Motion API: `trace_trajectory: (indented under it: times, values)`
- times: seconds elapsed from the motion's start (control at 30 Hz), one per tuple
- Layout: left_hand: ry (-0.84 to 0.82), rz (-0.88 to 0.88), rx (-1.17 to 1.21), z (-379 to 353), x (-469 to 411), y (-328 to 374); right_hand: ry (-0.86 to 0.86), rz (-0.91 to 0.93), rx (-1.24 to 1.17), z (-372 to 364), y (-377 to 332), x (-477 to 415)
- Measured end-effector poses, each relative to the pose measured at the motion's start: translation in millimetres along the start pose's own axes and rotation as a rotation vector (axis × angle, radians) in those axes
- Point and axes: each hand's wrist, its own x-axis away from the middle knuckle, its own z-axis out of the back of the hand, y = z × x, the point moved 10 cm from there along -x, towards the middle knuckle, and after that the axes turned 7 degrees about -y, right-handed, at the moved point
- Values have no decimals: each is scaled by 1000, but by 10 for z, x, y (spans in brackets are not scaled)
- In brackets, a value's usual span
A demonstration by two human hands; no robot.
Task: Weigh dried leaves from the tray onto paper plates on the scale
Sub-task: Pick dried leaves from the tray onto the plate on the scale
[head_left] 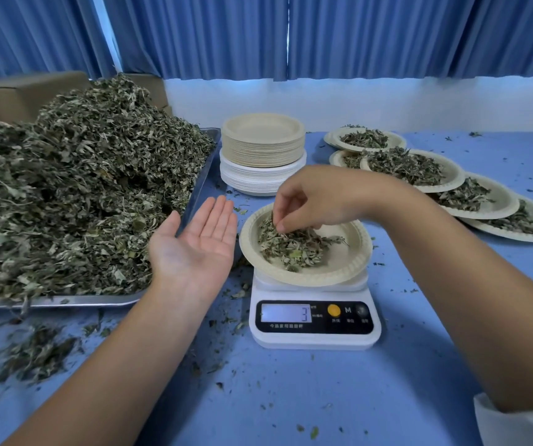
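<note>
Crumbs [33, 352] litter table [290, 397] — left hand [194, 243] spread, right hand [316, 197] pinches leaves [290, 246] in plate [348, 268] on scale [315, 320] — stack [263, 152] behind.

Shiny metal tray [202, 175] — matt paper plates [263, 140] — glossy white plastic scale [315, 339], dry crinkled leaves [81, 188]

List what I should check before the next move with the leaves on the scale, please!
1. Paper plate sits on the scale: ok.
2. Display is lit and reads 3: ok.
3. Right hand pinches the leaf portion on the plate: ok.
4. Left hand is open, palm up, holding nothing: ok.
5. Tray holds plenty of dried leaves: ok.
6. Weight is the wanted amount: cannot tell.
</note>
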Motion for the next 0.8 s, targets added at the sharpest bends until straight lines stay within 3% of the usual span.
trace_trajectory:
  times: [0.5,0.8]
  values:
    - [21,24,-12,0,1,-17,304,91,-104,202,-143,-70]
    - [86,50,27,106,-58,-38,201,296,158,-22,-1182,-799]
